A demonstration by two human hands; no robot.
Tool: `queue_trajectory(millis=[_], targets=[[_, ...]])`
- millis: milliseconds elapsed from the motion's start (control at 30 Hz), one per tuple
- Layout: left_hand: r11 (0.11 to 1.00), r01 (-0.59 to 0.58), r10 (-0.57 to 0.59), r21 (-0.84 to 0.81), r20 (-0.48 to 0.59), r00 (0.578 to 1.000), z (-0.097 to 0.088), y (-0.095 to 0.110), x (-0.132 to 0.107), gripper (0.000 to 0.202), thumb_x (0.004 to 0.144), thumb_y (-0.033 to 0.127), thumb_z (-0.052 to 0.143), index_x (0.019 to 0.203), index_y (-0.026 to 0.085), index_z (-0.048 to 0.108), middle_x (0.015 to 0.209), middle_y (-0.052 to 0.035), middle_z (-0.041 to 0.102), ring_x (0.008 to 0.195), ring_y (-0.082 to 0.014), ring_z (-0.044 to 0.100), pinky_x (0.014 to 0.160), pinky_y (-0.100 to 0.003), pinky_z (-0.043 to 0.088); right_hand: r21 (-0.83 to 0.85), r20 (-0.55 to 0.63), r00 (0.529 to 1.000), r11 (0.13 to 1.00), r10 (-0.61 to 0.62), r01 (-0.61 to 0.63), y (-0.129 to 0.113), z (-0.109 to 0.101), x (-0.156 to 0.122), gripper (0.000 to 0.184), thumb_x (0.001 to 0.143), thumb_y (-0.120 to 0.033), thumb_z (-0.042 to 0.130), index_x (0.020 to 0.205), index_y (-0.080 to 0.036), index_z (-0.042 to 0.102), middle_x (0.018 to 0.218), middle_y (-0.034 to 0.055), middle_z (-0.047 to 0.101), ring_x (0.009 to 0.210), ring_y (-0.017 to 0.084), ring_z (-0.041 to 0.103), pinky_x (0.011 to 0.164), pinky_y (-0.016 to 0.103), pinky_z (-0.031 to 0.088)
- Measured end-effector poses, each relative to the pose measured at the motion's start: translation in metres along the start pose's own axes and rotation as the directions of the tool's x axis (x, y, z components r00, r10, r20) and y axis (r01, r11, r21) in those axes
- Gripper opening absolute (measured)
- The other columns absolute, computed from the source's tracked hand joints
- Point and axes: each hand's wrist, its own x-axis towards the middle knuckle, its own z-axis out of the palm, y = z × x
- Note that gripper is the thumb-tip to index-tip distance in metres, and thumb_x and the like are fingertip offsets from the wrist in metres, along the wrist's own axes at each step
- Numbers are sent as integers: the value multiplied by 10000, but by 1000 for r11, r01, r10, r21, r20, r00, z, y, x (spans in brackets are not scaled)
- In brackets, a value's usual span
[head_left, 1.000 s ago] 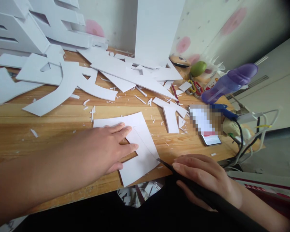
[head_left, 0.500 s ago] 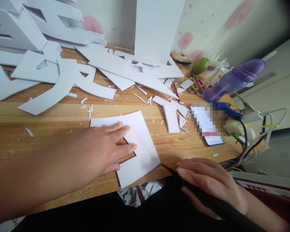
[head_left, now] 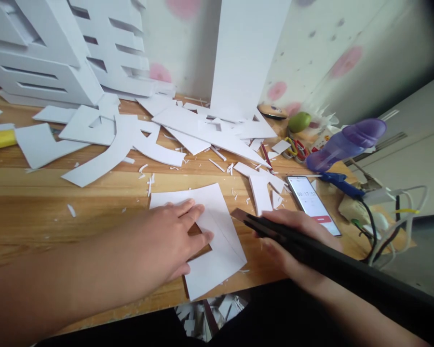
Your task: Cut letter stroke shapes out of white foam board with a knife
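Observation:
My left hand lies with its fingers spread on a white foam board piece, pressing it against the wooden table. The piece has a notch cut into its left side, and a thin line runs diagonally toward its lower right corner. In my right hand is a black utility knife, gripped by its long handle. Its flat blade tip hangs just right of the board's edge and seems apart from it.
Cut white shapes and scraps litter the wooden table. Large white lettering stands at back left. At right are a phone, a purple bottle, scissors, a blue-handled tool and cables.
The knife has left the board's lower right corner and moved up, away from my body, along its right side. My left hand keeps its hold on the board. The view has shifted.

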Motion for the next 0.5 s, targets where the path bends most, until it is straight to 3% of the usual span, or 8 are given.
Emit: queue_trajectory(millis=[200,333,500], targets=[[998,49,-45,-37,98,994,1,4,5,515,781,420,707,1270,299,596,1390,-150,554,1323,-378,448,1032,-540,413,102,59,998,995,-13,7,-1,39,24,227,781,-211,680,1004,-225,637,827,12,761,681,156,729,606,225,580],[994,99,-87,-55,184,979,0,6,10,550,741,358,747,1267,268,612,1444,-225,470,1327,-451,418,974,-617,433,124,87,996,992,-33,22,4,47,21,243,795,-210,680,1034,-223,640,854,19,755,691,154,722,611,228,582],[996,77,-70,-36,151,986,3,7,11,518,761,384,729,1250,249,627,1438,-243,468,1323,-444,426,994,-611,421,123,88,996,992,-28,17,11,49,18,280,791,-211,689,1064,-235,628,869,20,752,703,159,720,618,239,587]])
